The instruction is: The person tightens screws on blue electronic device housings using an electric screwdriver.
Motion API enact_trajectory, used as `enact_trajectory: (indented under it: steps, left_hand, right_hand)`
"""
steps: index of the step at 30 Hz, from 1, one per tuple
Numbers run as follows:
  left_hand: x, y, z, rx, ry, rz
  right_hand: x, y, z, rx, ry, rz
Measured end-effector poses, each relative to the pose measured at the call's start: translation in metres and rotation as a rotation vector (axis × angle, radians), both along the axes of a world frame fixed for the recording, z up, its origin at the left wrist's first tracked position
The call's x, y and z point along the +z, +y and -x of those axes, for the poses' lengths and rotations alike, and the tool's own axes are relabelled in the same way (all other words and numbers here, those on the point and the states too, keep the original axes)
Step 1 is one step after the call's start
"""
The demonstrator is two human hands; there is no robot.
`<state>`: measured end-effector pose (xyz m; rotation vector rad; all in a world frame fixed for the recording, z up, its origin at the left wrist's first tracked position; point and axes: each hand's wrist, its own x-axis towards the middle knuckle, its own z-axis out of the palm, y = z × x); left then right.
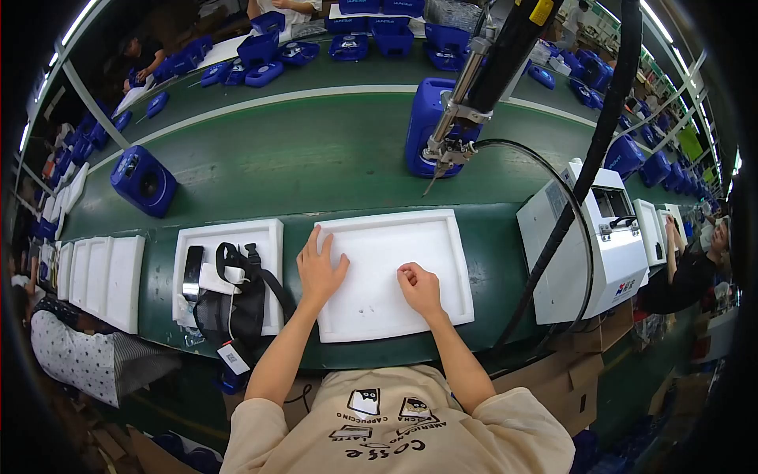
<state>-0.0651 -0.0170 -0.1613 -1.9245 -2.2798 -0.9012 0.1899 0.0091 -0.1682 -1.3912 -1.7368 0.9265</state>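
A white foam tray [371, 251] with a raised rim lies on the green bench in front of me. My left hand [319, 270] rests at the tray's left rim, fingers spread and nothing held. Over the right half of the tray, my right hand [419, 289] is closed, thumb and fingertips together. Whatever they may pinch is hidden or too small to make out. A few small dark marks show on the tray's floor near its front.
Left of me, another foam tray [275, 233] carries a phone [193, 272] and a black strapped bag [246, 306]. A blue speaker-like housing [144, 182] stands further left. A screwdriving tool [456, 130] hangs before another blue housing [422, 118]. A white machine [580, 261] stands right.
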Motion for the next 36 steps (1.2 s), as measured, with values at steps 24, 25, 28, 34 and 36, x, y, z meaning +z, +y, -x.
enact_trajectory:
  steps: [24,25,28,34,36]
  left_hand:
    - [-0.003,-0.003,0.008,0.022,-0.024,0.015]
    - [-0.007,-0.005,0.01,0.005,0.012,0.011]
    - [0.01,-0.004,0.009,-0.129,0.145,0.016]
    - [0.065,0.029,0.102,-0.102,-0.28,-0.353]
    - [0.075,0.046,0.173,-0.035,-0.2,-0.458]
  right_hand:
    - [0.003,0.001,0.008,0.031,-0.024,0.017]
    - [-0.002,0.001,0.011,0.015,-0.014,-0.006]
    - [-0.026,0.01,0.003,-0.026,0.028,-0.017]
    - [-0.024,0.006,-0.002,-0.012,0.128,0.077]
    - [-0.014,0.006,0.001,-0.002,0.1,0.058]
